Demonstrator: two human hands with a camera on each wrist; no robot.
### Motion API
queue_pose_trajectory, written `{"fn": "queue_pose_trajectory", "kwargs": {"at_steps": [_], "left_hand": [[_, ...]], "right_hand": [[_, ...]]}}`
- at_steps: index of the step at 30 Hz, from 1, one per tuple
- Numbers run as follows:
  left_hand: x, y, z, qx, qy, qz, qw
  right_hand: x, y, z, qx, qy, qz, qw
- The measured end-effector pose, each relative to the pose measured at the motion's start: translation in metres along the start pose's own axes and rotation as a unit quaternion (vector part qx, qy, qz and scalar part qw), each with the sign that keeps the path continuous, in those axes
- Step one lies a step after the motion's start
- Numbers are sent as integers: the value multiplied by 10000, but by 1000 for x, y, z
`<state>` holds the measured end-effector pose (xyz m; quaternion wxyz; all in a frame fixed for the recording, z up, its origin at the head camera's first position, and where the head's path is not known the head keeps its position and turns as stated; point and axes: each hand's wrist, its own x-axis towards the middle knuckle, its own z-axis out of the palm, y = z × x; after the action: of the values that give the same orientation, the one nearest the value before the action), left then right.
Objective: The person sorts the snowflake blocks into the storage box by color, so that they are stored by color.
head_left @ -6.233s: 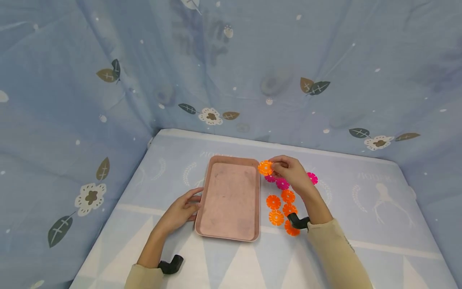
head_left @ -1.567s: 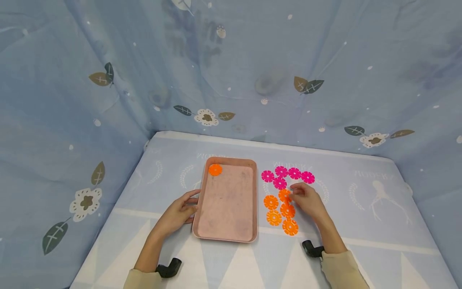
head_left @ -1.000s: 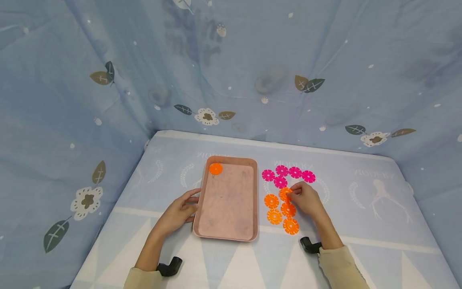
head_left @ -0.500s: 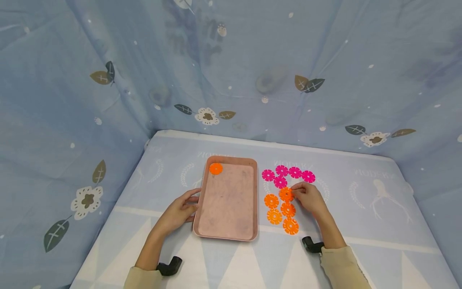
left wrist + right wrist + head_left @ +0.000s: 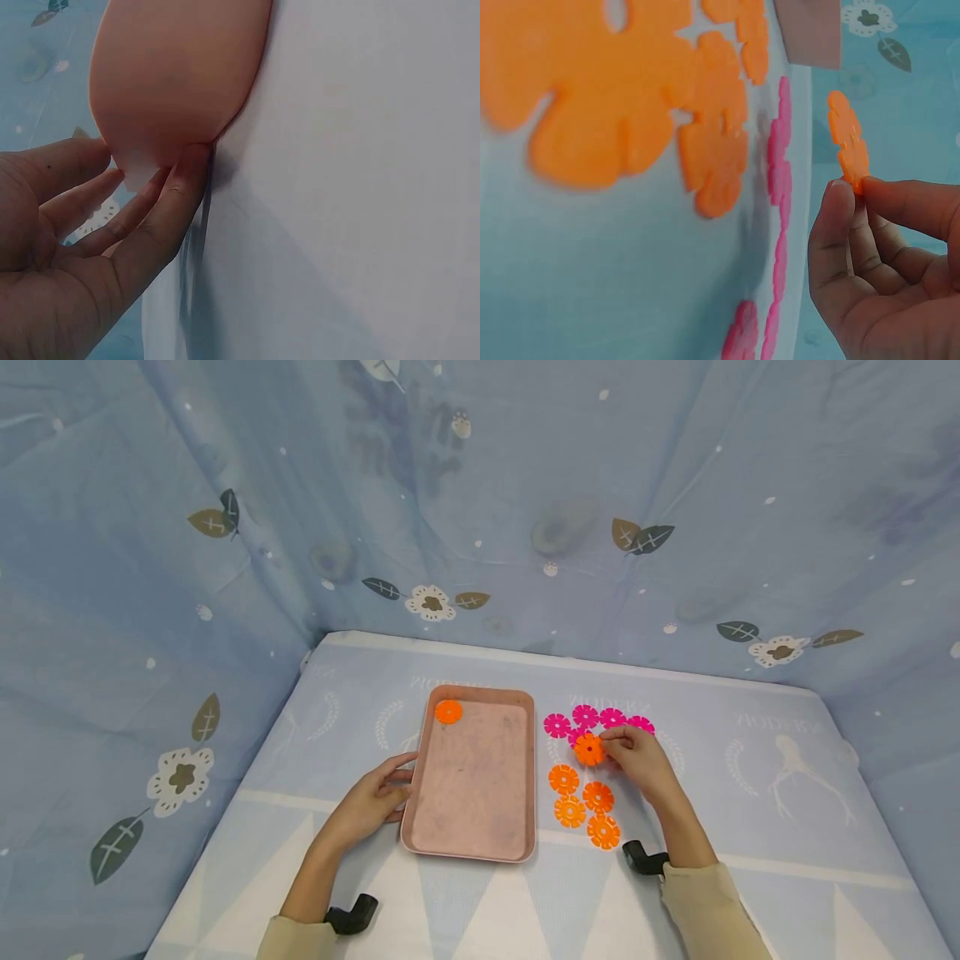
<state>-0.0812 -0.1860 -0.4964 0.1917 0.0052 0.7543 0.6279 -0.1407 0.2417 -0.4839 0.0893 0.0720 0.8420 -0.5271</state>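
My right hand point(image 5: 637, 757) pinches an orange snowflake disc point(image 5: 588, 749) by its edge, lifted above the table; the right wrist view shows the same disc point(image 5: 849, 142) between thumb and fingertip. Behind it lie several pink snowflake discs point(image 5: 557, 726), one partly covered by it. Nearer me rest several other orange discs point(image 5: 570, 812). My left hand point(image 5: 367, 797) touches the left outer side of a pink tray point(image 5: 472, 793) with extended fingers. In the left wrist view those fingers point(image 5: 161, 217) meet the tray's wall point(image 5: 176, 90). One orange disc point(image 5: 448, 712) lies in the tray's far left corner.
A pale blue and white patterned cloth point(image 5: 750, 810) covers the table. Blue floral curtain point(image 5: 480, 510) hangs behind and at both sides. Black mounts point(image 5: 352, 916) are at the wrists, below beige sleeves.
Over the earlier frames, one orange disc came to lie in the tray. My right hand has just lifted another from the table, slightly up and away from me. The left hand stays put.
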Motion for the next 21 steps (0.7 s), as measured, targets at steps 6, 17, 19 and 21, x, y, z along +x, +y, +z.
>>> {"fn": "queue_pose_trajectory", "kwargs": {"at_steps": [6,17,19,21], "left_hand": [[0,-1,0,-20,-67,51,10000],[0,-1,-1,-87,-137,121,9998],[0,-1,-1,-94,-127,114,9998],[0,-1,-1,-99,-138,111,9998]], "right_hand": [[5,-14,6,247,-37,-112,9996],[17,-37,25,838,-186,-158,9962],[20,-42,29,936,-231,-208,9951],[23,-47,34,984,-272,-261,9944]]}}
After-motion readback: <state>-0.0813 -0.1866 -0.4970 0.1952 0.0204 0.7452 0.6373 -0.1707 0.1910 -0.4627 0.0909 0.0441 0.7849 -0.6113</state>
